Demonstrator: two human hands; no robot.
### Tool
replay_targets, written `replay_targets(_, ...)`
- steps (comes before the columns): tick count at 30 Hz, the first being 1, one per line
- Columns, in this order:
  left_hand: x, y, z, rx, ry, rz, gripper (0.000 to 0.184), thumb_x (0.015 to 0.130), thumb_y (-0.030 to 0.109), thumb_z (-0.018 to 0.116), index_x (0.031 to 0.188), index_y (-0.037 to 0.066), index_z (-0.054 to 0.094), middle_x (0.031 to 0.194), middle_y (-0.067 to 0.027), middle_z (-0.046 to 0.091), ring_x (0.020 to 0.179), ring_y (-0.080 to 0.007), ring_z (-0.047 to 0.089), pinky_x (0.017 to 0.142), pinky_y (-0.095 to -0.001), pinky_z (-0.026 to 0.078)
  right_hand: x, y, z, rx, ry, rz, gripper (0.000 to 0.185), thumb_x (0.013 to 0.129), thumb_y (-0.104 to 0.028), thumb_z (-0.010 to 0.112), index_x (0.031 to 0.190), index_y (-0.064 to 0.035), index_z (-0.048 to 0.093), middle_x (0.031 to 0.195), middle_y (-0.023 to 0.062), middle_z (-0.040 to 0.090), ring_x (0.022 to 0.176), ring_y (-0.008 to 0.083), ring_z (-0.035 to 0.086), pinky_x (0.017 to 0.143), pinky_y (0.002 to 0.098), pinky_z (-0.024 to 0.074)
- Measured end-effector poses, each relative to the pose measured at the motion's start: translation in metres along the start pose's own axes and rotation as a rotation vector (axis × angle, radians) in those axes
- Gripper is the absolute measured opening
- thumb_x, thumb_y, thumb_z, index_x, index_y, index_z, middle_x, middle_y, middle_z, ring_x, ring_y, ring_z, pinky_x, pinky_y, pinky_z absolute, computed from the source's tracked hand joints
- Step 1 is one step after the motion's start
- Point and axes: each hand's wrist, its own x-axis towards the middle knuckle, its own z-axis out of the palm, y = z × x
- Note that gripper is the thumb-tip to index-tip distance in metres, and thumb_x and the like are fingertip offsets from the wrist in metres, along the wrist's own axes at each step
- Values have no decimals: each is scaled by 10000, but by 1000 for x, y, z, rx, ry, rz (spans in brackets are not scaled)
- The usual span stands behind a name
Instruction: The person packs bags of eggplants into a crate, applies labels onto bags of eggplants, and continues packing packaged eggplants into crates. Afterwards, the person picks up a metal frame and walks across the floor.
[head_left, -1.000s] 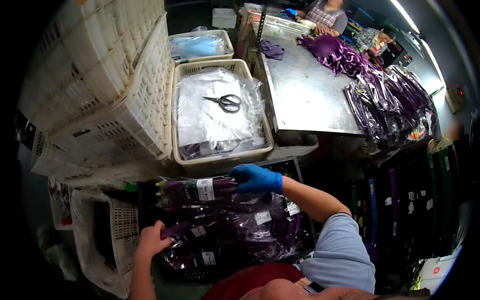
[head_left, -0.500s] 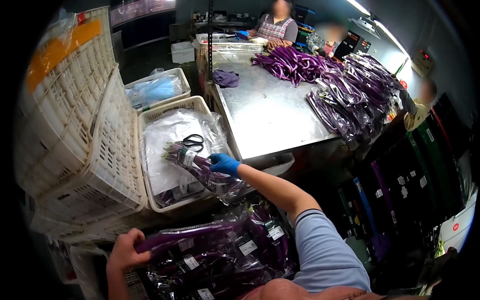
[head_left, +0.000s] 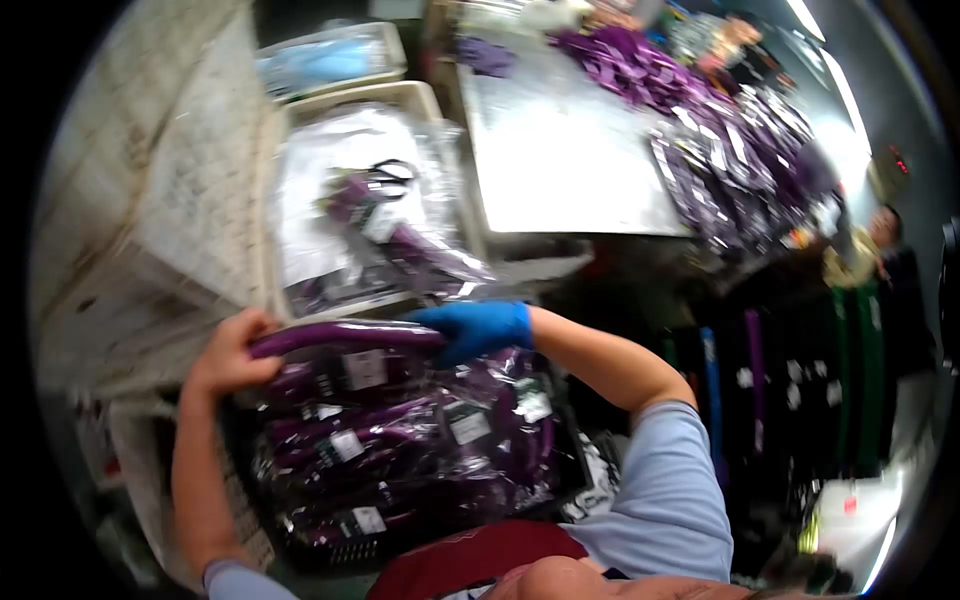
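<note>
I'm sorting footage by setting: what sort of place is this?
Likely a produce packing room: purple eggplants heaped on a metal table, labelled clear bags of them in a black crate, and pale plastic crates stacked alongside.

Approach from above is open over the metal table point(head_left: 575, 170), upper centre. Bagged eggplants point(head_left: 735, 170) bound this area at upper right. Stacked crates point(head_left: 150, 200) block the left side. At lower centre, the left hand point(head_left: 232, 352), right hand point(head_left: 472, 330) and long eggplant point(head_left: 345, 335) obstruct the black crate's point(head_left: 352, 552) upper edge.
</note>
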Motion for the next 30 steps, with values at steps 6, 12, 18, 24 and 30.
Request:
replay_targets(6, 21, 34, -26, 327, 181, 71, 287, 583, 146, 628, 807, 18, 500, 662, -72, 486, 598, -185, 461, 562, -317, 398, 10, 18, -15, 389, 113, 33, 458, 662, -56, 633, 1099, -42, 496, 859, 15, 525, 828, 104, 491, 752, 280, 442)
replay_targets(12, 15, 2, -32, 543, 690, 269, 462, 792, 8, 517, 1237, 1, 392, 1260, -139, 424, 1169, -247, 395, 986, -325, 279, 40, 20, -49, 543, 403, 68, 372, 632, -18, 660, 984, -24, 543, 808, 62, 593, 752, 136, 558, 655, 273, 461)
replay_targets(18, -52, -94, 56, 23, 350, -6, 201, 735, 69, 575, 923, 4, 551, 867, -106, 543, 797, -221, 521, 758, -334, 395, 107, 125, -74, -61, 690, 513, 469, 583, -75, 686, 1035, -22, 570, 949, 134, 613, 852, 237, 584, 754, 345, 460)
replay_targets(24, -121, -171, 127, 912, 289, 583, 337, 842, 209, 487, 1132, 39, 517, 1141, -187, 513, 1073, -317, 466, 913, -395, 364, 91, 128, -57, 138, 826, 328, 473, 584, -129, 665, 1029, -6, 564, 980, 169, 596, 892, 253, 572, 775, 347, 448)
replay_targets(30, -154, -144, 161, 1123, 359, 406, 425, 898, 355, 327, 1117, 67, 549, 1135, -198, 524, 1110, -311, 443, 953, -400, 327, 80, 107, -51, -159, 853, 304, 409, 627, -144, 613, 1002, -3, 529, 943, 217, 568, 883, 331, 555, 771, 370, 439)
